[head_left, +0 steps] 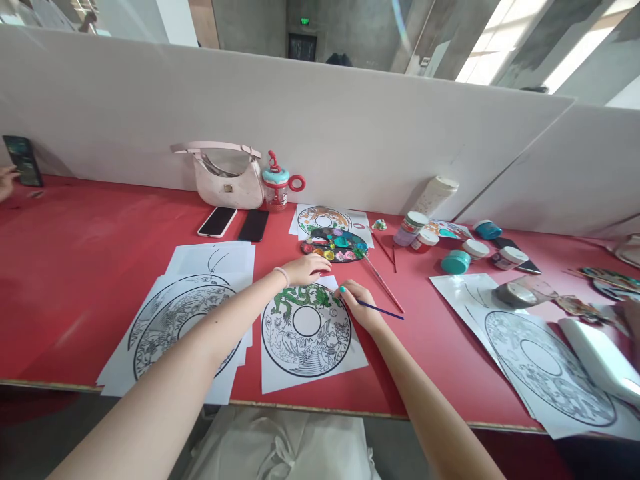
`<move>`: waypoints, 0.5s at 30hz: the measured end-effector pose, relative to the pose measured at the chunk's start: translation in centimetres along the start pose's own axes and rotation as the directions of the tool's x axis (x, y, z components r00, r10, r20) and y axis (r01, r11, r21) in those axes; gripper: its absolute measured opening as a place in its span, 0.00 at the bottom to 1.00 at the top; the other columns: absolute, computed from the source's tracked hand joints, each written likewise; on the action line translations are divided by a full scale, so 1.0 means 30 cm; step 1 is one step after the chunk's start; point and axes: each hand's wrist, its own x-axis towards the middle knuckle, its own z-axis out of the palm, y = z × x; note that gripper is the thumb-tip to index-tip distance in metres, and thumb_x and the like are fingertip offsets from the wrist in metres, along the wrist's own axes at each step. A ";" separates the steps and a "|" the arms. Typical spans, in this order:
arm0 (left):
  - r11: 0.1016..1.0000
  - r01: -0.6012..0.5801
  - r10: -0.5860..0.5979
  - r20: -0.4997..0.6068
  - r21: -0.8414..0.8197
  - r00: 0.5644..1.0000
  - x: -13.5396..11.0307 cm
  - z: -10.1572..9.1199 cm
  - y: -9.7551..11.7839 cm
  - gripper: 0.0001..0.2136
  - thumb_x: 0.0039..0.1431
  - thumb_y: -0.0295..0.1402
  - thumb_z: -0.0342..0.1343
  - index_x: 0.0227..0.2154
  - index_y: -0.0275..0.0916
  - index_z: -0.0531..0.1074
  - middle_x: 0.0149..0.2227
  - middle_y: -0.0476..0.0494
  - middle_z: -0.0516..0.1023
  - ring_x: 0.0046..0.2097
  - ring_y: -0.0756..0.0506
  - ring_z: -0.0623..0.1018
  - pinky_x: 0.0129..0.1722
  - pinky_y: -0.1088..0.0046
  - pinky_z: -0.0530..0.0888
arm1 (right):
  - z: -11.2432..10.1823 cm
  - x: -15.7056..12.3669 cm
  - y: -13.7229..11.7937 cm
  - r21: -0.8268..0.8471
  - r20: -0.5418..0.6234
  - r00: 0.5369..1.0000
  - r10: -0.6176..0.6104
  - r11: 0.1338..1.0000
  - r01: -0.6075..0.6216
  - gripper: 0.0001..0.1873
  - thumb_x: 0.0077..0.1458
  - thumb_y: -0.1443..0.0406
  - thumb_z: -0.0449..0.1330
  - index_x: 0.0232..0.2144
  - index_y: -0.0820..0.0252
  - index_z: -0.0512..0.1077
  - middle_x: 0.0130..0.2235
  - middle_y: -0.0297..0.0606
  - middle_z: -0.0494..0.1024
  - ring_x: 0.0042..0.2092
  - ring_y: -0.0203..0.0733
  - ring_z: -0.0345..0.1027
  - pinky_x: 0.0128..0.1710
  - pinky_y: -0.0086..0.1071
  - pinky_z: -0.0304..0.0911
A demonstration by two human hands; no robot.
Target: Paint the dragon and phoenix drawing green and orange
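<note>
Lying around our coloring sheet [313, 343]: paint palette [323, 234], stacked line drawings [165, 320].
Its dragon [285, 303] is green; our right fingers [350, 287] pinch a paintbrush [383, 309], left fingers [319, 261] lie loosely extended, empty.

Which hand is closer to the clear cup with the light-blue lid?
Left. The left hand is in front of the cup, slightly right; the right hand, holding a slim dark blue paintbrush, is farther right.

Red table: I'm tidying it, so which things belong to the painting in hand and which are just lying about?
In use: partly painted sheet, blue brush in right hand, paint palette.
Likely lying about: pale handbag, red-handled cup, white-edged phone, black phone.
</note>
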 end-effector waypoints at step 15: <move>0.985 0.166 -0.153 -0.193 0.056 0.969 -0.006 0.010 -0.019 0.14 0.64 0.38 0.52 0.49 0.38 0.67 0.51 0.40 0.70 0.47 0.44 0.73 0.46 0.60 0.74 | -0.019 -0.008 0.007 0.087 -0.086 0.995 0.042 0.996 -0.034 0.25 0.59 0.50 0.47 0.23 0.58 0.72 0.28 0.39 0.73 0.34 0.43 0.67 0.37 0.35 0.61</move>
